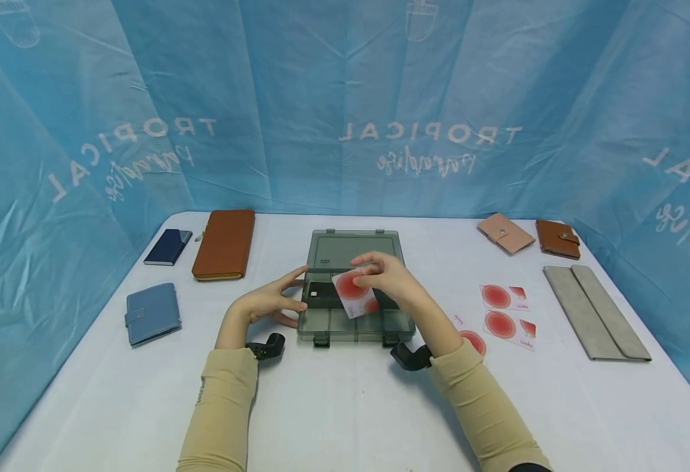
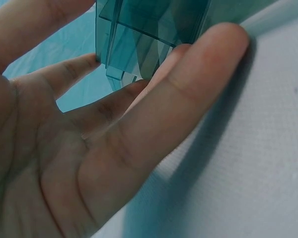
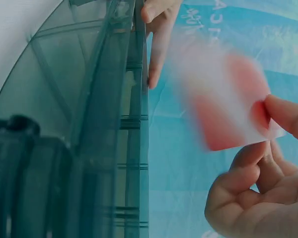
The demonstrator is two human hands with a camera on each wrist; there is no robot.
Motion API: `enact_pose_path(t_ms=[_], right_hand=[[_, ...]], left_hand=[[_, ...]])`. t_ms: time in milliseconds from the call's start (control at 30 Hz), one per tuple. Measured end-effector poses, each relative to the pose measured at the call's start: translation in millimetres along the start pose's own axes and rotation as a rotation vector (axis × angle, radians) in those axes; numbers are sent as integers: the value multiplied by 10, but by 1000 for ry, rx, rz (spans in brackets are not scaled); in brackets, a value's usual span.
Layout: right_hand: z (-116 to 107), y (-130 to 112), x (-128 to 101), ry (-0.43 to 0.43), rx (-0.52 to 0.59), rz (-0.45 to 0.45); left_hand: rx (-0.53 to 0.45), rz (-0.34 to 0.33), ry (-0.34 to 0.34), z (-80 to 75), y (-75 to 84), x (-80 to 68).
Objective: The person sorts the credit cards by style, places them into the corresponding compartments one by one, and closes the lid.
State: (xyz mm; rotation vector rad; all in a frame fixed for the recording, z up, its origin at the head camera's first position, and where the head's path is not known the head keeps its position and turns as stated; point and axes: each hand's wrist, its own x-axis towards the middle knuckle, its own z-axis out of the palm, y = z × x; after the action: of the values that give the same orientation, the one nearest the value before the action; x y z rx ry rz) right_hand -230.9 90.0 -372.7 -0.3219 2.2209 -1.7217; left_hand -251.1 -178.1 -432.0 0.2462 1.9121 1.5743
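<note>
Best bet here: keep the left hand flat-fingered and bracing the left wall of the open smoky organizer box, while the right hand pinches the red-spot card just above its compartments, tilted, lowering edge-first and slow.

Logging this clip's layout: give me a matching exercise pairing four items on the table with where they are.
Things:
1. red-and-white card
2. long tan wallet
3. grey flat pouch
4. blue snap wallet

Places:
A. far right of the table
B. near left of the table
C. pinched in the right hand over the grey plastic organiser box
D. far left, beside the dark blue card case

Pairs: 1-C, 2-D, 3-A, 4-B
</note>
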Motion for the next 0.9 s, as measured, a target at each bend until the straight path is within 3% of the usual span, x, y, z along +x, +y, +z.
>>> enact_pose_path(t_ms=[300, 633, 900], right_hand=[[84, 38, 17, -118, -35, -45], [129, 36, 35, -29, -79, 7], [81, -5, 58, -101, -89, 26]], left_hand=[[22, -2, -7, 0, 4, 1], [30, 7, -7, -9, 14, -8], [36, 0, -6, -8, 2, -6]])
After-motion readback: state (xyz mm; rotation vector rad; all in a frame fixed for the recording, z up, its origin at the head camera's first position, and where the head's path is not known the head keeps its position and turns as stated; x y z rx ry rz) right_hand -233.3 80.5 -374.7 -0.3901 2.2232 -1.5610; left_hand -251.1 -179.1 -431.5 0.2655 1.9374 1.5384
